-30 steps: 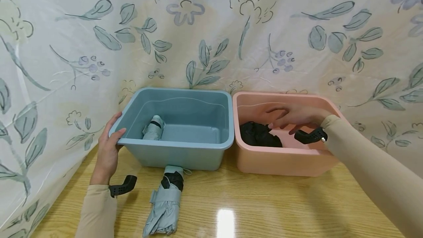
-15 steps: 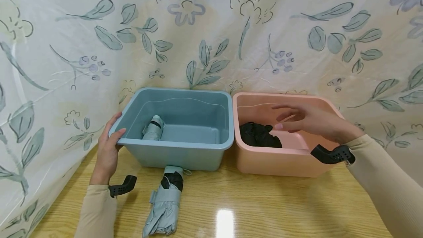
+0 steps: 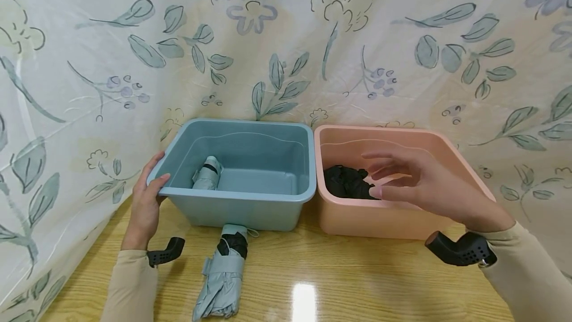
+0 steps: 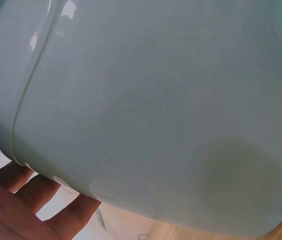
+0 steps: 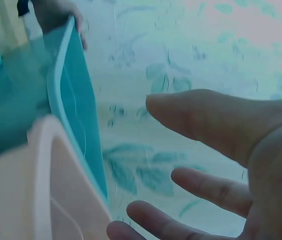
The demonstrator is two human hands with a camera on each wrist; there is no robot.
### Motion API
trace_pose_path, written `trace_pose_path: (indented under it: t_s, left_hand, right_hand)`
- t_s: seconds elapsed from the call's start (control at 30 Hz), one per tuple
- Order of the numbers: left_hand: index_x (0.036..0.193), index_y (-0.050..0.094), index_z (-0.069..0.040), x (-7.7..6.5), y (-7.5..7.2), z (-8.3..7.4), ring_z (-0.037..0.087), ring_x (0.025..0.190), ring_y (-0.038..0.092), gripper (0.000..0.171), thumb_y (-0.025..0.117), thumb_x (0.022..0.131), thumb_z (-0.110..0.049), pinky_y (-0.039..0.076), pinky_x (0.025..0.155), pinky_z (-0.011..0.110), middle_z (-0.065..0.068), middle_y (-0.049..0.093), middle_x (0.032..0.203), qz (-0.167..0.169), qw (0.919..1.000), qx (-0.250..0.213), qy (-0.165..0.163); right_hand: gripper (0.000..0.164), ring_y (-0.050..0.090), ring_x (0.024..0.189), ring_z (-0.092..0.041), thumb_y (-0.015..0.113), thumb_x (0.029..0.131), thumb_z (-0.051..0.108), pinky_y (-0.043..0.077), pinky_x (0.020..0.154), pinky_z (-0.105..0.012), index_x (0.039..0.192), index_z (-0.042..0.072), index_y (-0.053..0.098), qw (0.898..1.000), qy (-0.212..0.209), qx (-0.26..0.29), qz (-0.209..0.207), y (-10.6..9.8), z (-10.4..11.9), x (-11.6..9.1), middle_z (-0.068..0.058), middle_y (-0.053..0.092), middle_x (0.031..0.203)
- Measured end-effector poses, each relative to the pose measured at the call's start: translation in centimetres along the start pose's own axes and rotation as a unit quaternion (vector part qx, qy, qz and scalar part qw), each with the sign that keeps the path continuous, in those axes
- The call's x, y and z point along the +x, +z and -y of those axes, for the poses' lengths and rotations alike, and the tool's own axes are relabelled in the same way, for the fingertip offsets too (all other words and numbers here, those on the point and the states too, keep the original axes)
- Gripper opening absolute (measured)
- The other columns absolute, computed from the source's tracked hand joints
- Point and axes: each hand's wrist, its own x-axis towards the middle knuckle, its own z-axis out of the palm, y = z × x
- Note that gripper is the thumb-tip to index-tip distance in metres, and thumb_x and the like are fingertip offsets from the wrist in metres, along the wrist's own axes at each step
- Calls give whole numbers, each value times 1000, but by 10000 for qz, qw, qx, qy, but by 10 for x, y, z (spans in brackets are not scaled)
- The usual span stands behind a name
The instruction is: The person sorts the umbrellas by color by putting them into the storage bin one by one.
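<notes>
My left hand [image 3: 145, 202] grips the front left corner of a blue bin [image 3: 259, 212], thumb at the rim; in the left wrist view its fingertips press on the outer wall. A folded light blue umbrella [image 3: 208, 175] leans inside that bin at the left. Another folded umbrella [image 3: 225, 272], pale blue with a black band near its handle end, lies on the table in front. My right hand [image 3: 424, 183] hovers over the pink bin [image 3: 380, 220], fingers spread and holding nothing, as the right wrist view shows. A crumpled black fabric bundle [image 3: 346, 181] sits in the pink bin's left part.
The two bins stand side by side on a wooden table [image 3: 348, 277], close against a flower-patterned sheet [image 3: 286, 39] at the back. The same sheet runs along the left side. Both wrists wear a black camera mount [image 3: 464, 250].
My right hand has drawn back from the black bundle, moving right and towards me and rising over the pink bin. The left hand, the bins and both umbrellas have stayed put.
</notes>
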Motion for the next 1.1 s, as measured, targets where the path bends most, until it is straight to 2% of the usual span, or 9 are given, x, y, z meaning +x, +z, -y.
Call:
trace_pose_path:
  t_s: [0.07, 0.2, 0.3, 0.47, 0.57, 0.7, 0.9, 1.1]
  left_hand:
    - [161, 29, -32, 0, 0, 0, 35, 138, 30, 53, 40, 109, -30, 33, 109, 47, 11, 22, 162, -1, 10000, 4, -13]
    - [161, 29, -30, 0, 2, -1, 34, 137, 30, 53, 40, 109, -29, 33, 108, 46, 11, 22, 162, 2, 10000, 1, -25]
    - [161, 29, -30, 0, 3, -1, 34, 137, 30, 53, 40, 109, -29, 33, 107, 46, 10, 22, 162, -13, 10000, 4, -34]
    - [161, 28, -31, 0, 4, -2, 34, 137, 30, 53, 39, 109, -29, 32, 108, 48, 10, 22, 162, -42, 10000, 28, -62]
    - [161, 28, -31, 0, 5, -3, 35, 138, 29, 53, 39, 109, -29, 31, 109, 50, 10, 22, 162, -49, 9999, 44, -81]
    - [162, 27, -30, 0, 5, -3, 36, 139, 28, 54, 38, 109, -29, 31, 109, 51, 10, 22, 163, -47, 9999, 85, -89]
    - [161, 28, -30, 1, 4, -2, 35, 138, 30, 53, 40, 109, -29, 32, 108, 48, 11, 22, 162, -63, 9999, 64, -80]
    - [161, 29, -29, 1, 4, -3, 34, 137, 31, 53, 41, 109, -29, 33, 108, 45, 11, 23, 161, -56, 10000, -33, -55]
  right_hand:
    - [54, 64, 111, -20, 80, 89, 14, 55, 87, -31, 139, 20, 61, 9999, -118, 53, -6, 7, 6, -3, 0, 65, 128]
    - [54, 63, 110, -15, 81, 88, 17, 53, 89, -29, 138, 24, 61, 9997, -221, -12, -59, 22, 15, -12, 4, 65, 125]
    - [53, 63, 109, -15, 81, 89, 18, 53, 89, -30, 138, 25, 60, 9993, -335, 112, 78, 33, 18, -18, 4, 65, 123]
    - [51, 61, 112, -17, 78, 91, 19, 53, 91, -33, 138, 26, 58, 9953, -514, 628, 521, 55, 20, -25, 5, 62, 125]
    - [49, 61, 112, -15, 76, 93, 25, 52, 91, -33, 139, 28, 58, 9921, -462, 852, 797, 72, 19, -26, 7, 62, 127]
    - [49, 62, 107, -15, 76, 94, 29, 52, 89, -35, 140, 27, 58, 9866, -455, 1140, 1077, 102, 11, -23, 5, 63, 125]
    - [51, 61, 107, -17, 78, 92, 31, 53, 88, -37, 139, 30, 59, 9737, -94, 1697, 1516, 154, -4, -12, 5, 62, 125]
    - [57, 62, 107, -19, 80, 90, 31, 53, 85, -34, 142, 28, 57, 9706, 108, 1697, 1703, 194, -6, 6, -1, 63, 125]
